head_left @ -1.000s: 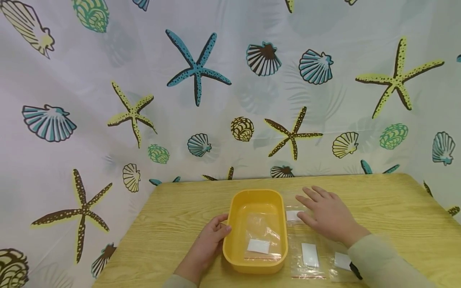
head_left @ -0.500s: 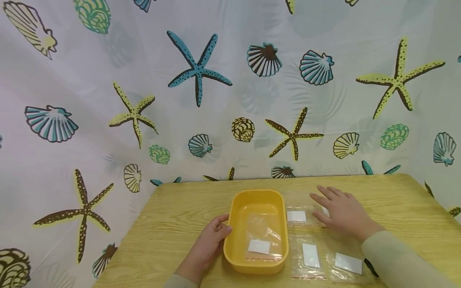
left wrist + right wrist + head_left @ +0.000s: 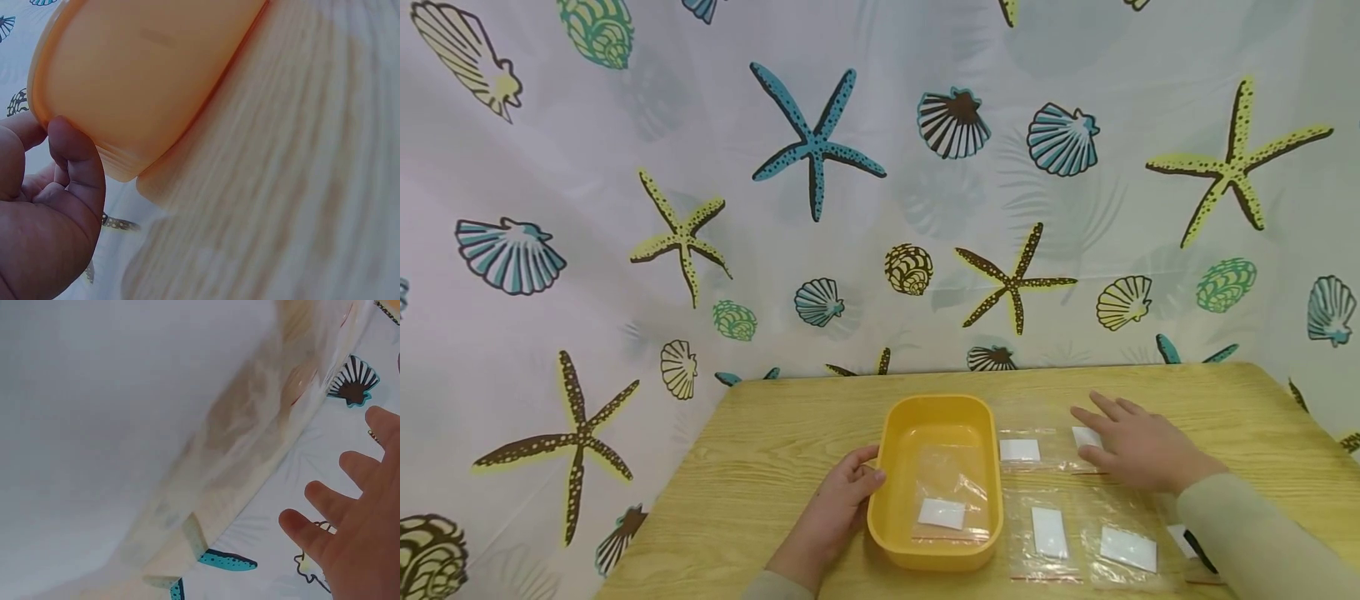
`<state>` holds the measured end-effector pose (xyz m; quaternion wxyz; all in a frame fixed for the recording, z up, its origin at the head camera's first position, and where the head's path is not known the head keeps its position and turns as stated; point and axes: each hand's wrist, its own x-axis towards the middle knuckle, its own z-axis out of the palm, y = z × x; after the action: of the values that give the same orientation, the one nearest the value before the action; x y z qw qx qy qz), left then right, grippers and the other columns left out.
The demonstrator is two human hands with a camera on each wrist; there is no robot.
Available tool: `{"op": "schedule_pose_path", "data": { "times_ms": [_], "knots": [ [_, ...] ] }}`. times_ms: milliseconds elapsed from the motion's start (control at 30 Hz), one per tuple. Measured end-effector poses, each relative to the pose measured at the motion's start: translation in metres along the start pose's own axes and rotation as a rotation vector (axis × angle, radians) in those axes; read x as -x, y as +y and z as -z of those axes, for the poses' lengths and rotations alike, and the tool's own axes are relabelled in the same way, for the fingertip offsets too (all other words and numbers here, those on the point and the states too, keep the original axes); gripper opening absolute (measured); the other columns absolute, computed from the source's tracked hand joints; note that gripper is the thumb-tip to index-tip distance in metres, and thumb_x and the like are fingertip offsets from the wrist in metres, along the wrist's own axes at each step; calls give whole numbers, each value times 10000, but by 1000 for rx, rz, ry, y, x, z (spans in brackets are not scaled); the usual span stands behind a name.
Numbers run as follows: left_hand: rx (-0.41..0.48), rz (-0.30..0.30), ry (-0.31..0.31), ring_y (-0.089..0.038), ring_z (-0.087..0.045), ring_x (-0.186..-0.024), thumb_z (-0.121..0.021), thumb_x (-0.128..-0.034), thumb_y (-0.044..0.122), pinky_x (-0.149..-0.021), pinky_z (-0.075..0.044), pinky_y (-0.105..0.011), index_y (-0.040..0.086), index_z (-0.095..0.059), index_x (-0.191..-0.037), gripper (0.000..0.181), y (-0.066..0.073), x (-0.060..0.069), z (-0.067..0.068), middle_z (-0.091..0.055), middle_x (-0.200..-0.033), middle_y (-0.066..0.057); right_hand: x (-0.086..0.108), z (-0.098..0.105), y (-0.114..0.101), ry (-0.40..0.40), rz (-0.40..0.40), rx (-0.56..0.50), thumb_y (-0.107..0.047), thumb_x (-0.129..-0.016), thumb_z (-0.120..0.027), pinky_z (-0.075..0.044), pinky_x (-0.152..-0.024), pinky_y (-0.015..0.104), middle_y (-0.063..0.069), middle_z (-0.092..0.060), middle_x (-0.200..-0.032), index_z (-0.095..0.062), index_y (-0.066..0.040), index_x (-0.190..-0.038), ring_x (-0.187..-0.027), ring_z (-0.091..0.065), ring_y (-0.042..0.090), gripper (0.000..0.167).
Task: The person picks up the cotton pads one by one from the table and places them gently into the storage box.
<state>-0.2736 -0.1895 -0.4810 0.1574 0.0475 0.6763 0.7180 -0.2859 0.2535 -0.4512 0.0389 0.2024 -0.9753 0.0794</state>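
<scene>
My left hand pinching the yellow tray at its left rim, my right hand, fingers spread, over a clear bag, contact unclear, another bag within the tray, wooden table beneath.

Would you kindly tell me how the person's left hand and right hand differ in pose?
The left hand grips the yellow tray, while the right hand holds nothing, near a clear bag. The left hand is curled, whereas the right hand has its fingers spread. Both hands are bare, with pale sleeves.
</scene>
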Motion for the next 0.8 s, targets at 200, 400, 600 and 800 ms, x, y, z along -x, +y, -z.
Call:
{"op": "schedule_pose_path", "data": {
  "times_ms": [200, 400, 600, 800],
  "knots": [
    [8, -2, -5, -193, -636, -943, -595, -1043, 212, -808, -570, -326, 53, -363, -1540, 572, -3, -1, 2, -588, -1129, -157, 0, 0, 9, -74, 7, -54, -571, -1022, -489, -339, -1032, 710, 243, -279, -1606, -402, -143, -1565, -1370, -348, 558, 697],
    [2, -5, -5, -185, -632, -931, -595, -1042, 204, -797, -568, -315, 49, -367, -1537, 567, -2, -1, 1, -592, -1105, -139, -2, -1, 12, -121, 4, -80, -615, -992, -509, -349, -1006, 727, 251, -278, -1604, -398, -139, -1565, -1362, -351, 568, 753],
    [-6, 3, 0, -204, -631, -953, -580, -1050, 199, -814, -568, -328, 51, -360, -1544, 561, -2, -1, 2, -592, -1124, -159, -3, -4, 12, -173, -31, -83, -681, -938, -542, -346, -972, 761, 251, -277, -1604, -392, -161, -1568, -1367, -321, 586, 831],
    [-15, -5, 2, -214, -630, -951, -566, -1054, 183, -815, -568, -331, 38, -341, -1550, 563, -3, -1, 2, -594, -1118, -164, -4, -5, 13, -190, -47, -99, -692, -929, -547, -342, -961, 774, 266, -266, -1602, -390, -154, -1569, -1371, -295, 602, 851]
  ]
}}
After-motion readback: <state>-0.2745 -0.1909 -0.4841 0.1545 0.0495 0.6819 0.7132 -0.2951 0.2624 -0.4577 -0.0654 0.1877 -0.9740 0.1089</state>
